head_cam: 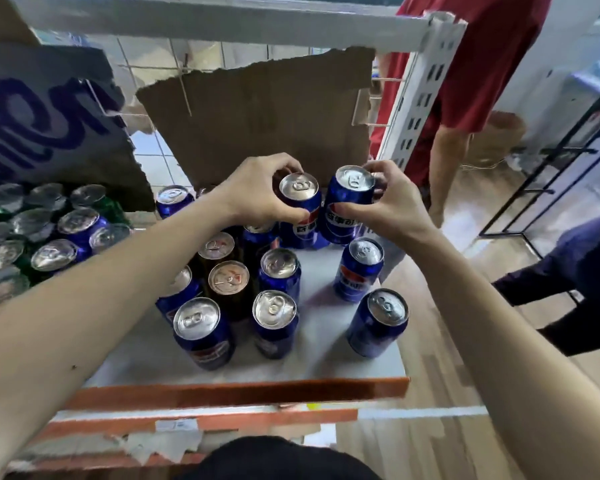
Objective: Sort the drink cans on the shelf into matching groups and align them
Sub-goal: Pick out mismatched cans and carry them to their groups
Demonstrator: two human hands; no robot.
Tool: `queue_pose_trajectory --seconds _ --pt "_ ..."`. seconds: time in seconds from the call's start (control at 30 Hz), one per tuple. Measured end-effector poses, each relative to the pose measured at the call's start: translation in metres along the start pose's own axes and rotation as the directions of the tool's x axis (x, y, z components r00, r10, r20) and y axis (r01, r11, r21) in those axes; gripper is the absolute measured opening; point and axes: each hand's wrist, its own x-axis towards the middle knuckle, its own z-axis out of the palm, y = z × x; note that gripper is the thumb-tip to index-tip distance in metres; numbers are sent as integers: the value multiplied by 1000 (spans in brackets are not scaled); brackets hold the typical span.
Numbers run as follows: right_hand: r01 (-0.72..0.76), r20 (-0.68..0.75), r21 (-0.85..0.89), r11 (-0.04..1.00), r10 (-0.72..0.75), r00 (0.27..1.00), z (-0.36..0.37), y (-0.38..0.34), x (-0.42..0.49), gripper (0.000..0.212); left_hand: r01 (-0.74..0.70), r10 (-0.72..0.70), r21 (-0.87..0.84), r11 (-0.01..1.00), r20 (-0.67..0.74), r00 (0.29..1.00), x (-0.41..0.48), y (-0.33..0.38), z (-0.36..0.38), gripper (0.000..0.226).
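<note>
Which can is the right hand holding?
The blue can farther right of the two at the back, in front of the cardboard. The right hand grips it, while the left hand grips its neighbour.

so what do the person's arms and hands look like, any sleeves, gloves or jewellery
Two bare arms: no sleeve shows on the left forearm or the right forearm as far as the frame reaches. The left hand and right hand wear no gloves, and no rings, watch or bracelet show. One small dark spot marks the left forearm.
</note>
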Motion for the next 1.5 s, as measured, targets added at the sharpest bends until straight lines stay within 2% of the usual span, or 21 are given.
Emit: queue_pose_trajectory --seconds 0.23,0.4,0.63,0.77,0.93,1.07,1.27,1.5 --pt "-5 80 -116 993 15 997 12 16 8 59 31 -38 158 987 42 998 3 -9 21 64" --pt "-60 98 -176 983 78 992 23 28 9 71 98 -110 236 967 39 993 3 -12 34 75" --pt "-87 152 -332 939 145 978 32 31 4 69 128 -157 318 940 69 985 1 -20 50 69" --pt "-121 181 -357 926 196 964 33 32 7 70 143 -170 342 929 49 984 -3 -20 54 77" --pt "-146 272 -351 925 250 929 33 36 5 67 183 -220 430 884 36 975 -1 -19 58 75" --pt "-139 235 -406 903 250 939 33 41 -1 71 230 -259 467 854 -3 966 -2 -17 59 82" --pt "-128 191 -433 892 229 954 41 42 -8 45 218 -251 472 854 7 968 -4 -20 58 76" --pt "-134 174 -397 908 218 960 39 41 -8 49 206 -245 409 889 45 968 -4 -21 56 78"
